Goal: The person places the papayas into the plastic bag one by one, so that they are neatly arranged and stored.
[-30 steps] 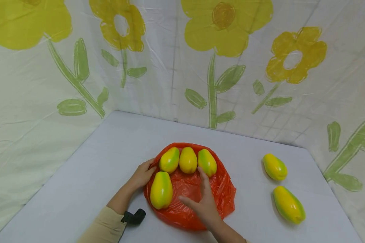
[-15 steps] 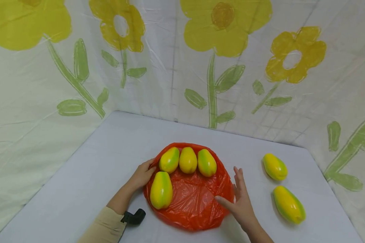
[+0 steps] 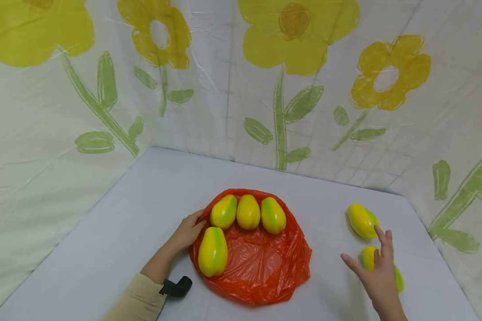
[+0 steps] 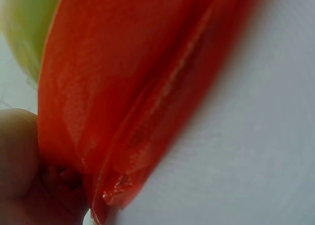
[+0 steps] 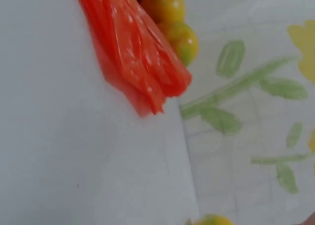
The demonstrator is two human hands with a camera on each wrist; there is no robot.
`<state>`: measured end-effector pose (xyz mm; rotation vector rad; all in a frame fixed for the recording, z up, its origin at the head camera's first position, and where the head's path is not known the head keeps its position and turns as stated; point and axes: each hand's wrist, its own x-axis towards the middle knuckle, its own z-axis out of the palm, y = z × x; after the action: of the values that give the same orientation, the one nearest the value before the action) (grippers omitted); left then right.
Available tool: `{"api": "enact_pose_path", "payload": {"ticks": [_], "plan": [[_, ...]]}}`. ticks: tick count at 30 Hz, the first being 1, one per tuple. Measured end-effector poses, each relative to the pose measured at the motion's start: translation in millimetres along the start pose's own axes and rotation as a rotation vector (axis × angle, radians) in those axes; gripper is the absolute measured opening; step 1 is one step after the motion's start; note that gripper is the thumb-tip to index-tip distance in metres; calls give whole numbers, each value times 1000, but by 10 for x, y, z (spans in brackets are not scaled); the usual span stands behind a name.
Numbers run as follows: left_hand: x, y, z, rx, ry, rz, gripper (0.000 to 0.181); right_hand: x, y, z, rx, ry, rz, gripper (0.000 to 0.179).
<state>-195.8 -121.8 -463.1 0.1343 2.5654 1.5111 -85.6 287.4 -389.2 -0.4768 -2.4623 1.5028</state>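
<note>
A red plastic bag (image 3: 257, 267) lies spread on the table, its rim raised around several yellow-green papayas. Three of these, including the middle papaya (image 3: 248, 211), line the far side; another papaya (image 3: 213, 252) lies nearer at the left. At the bag's left edge my left hand (image 3: 189, 232) grips the rim; in the left wrist view the thumb (image 4: 17, 156) presses against the red plastic (image 4: 113, 77). My right hand (image 3: 379, 276), fingers spread and holding nothing, hovers over the nearer loose papaya (image 3: 367, 257) and partly hides it. Just beyond its fingertips lies the farther loose papaya (image 3: 361, 219).
The white table (image 3: 116, 232) meets a flower-printed curtain (image 3: 209, 89) at the back and sides. A black wrist strap (image 3: 177, 287) sits on the left forearm. In the right wrist view the crumpled bag edge (image 5: 142, 62) juts toward the curtain.
My right hand has left the papaya at the bag's far right and swung rightward to the two loose papayas. The left hand has stayed at the rim.
</note>
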Motion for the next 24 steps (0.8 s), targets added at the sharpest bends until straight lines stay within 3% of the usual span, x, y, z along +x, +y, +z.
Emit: {"api": "enact_pose_path", "payload": {"ticks": [5,13,19,24], "plan": [[-3,1,1,0,4,-3,40,86,129,-210,-88,128,69,96],[-11,-5,4,-6,10,-16,41,220,299,-493,-118,181,193,102],[-9,18,5,-15,11,-13,41,367,501,-653,-180,116,283,105],[-13,28,9,-18,9,-10,41,509,882,-727,-230,0,320,116]]}}
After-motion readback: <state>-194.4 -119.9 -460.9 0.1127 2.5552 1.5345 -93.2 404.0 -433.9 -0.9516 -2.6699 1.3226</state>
